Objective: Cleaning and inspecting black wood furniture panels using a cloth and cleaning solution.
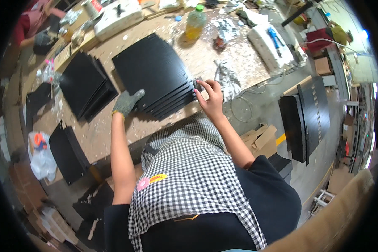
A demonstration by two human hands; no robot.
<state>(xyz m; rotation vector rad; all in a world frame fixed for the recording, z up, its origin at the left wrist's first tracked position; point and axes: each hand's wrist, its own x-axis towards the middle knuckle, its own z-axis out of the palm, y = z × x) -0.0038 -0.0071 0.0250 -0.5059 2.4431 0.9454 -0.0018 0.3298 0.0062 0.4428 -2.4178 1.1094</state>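
A fanned stack of black panels point(149, 67) lies on the worktable in front of me, its near edges stepped like stairs. My left hand point(129, 102), in a grey glove, grips the stack's near left corner; some of its fingers are hidden at the edge. At the right corner, my bare right hand point(211, 97) pinches a small dark block point(199, 84) between thumb and fingers, against the panel edges. More black panels point(84, 82) are piled to the left of the stack. A crumpled grey-white cloth point(228, 77) lies just beyond my right hand.
The paint-spotted worktable point(248, 63) carries a green-capped bottle of yellow liquid point(194, 24) and a white foam block point(273, 48) with a blue tool. Black boards point(308, 119) stand on the floor at right, near an open cardboard box point(260, 140). Another person point(29, 25) works at far left.
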